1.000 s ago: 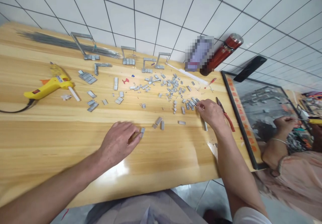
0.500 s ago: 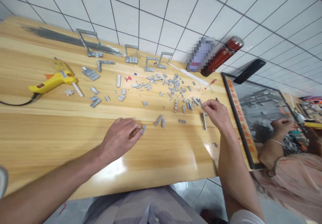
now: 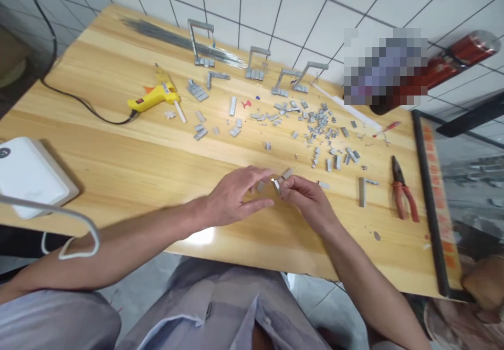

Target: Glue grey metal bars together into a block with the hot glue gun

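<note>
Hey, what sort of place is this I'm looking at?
Probably a small workshop or craft bench, though I can't be certain. A yellow glue gun and red-handled pliers lie on the wooden table, along with many small grey pieces.

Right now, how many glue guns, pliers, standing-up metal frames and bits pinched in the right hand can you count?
Yellow glue gun: 1
Red-handled pliers: 1
Standing metal frames: 4
Metal piece pinched in the right hand: 1
Total: 7
</note>
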Demonstrator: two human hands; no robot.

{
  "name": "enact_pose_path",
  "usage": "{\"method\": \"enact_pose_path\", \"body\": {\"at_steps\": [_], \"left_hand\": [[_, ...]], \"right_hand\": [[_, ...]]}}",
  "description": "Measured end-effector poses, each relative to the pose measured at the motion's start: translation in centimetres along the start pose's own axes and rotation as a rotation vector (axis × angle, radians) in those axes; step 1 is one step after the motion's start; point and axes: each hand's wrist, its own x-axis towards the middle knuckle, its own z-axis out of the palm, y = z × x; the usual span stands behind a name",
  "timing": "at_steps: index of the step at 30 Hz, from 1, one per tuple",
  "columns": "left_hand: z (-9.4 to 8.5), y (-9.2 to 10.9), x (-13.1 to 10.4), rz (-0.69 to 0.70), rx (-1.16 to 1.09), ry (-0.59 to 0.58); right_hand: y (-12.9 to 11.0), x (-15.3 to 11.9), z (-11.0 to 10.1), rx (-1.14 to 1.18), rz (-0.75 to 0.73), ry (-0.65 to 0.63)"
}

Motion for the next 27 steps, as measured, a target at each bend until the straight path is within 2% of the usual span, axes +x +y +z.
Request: {"method": "enact_pose_path", "body": {"at_steps": [4, 8, 10, 12, 15, 17, 18, 20, 23, 25, 27], "left_hand": [[-0.1, -0.1, 0.4, -0.119, -0.18, -0.018], [-0.1, -0.3, 0.8, -0.282, -0.335, 0.001], [0.0, -0.6, 0.8, -0.344, -0.389, 0.019], [0.1, -0.8, 0.7, -0.381, -0.391, 0.048], [0.0, -1.0, 0.9, -0.416, -0.325, 0.117], [-0.4, -1.1, 1.2, -0.428, -0.23, 0.128], [-0.6, -1.1, 1.3, -0.422, -0.161, 0.107], [-0.9, -1.1, 1.6, -0.372, 0.013, 0.016], [-1.3, -1.1, 1.8, -0.273, 0.248, -0.122], [-1.4, -0.9, 1.7, -0.267, 0.337, -0.159], [-1.4, -0.6, 1.7, -0.291, 0.383, -0.16]], "right_hand": [[0.3, 0.2, 1.6, -0.048, 0.005, -0.047], [0.3, -0.1, 1.3, -0.201, -0.063, 0.08], [0.1, -0.1, -0.3, -0.347, -0.157, 0.209], [-0.2, 0.0, -3.1, -0.541, -0.233, 0.389], [-0.4, 0.2, -7.7, -0.849, -0.2, 0.76], [-0.4, 0.1, -9.4, -1.007, -0.177, 0.871], [-0.3, 0.0, -9.5, -1.006, -0.197, 0.833], [0.0, -0.3, -8.0, -0.924, -0.302, 0.711], [0.6, -0.5, -3.6, -0.903, -0.457, 0.393], [0.8, -0.4, -0.8, -0.956, -0.525, 0.26], [0.9, -0.1, 1.2, -1.025, -0.538, 0.192]]}}
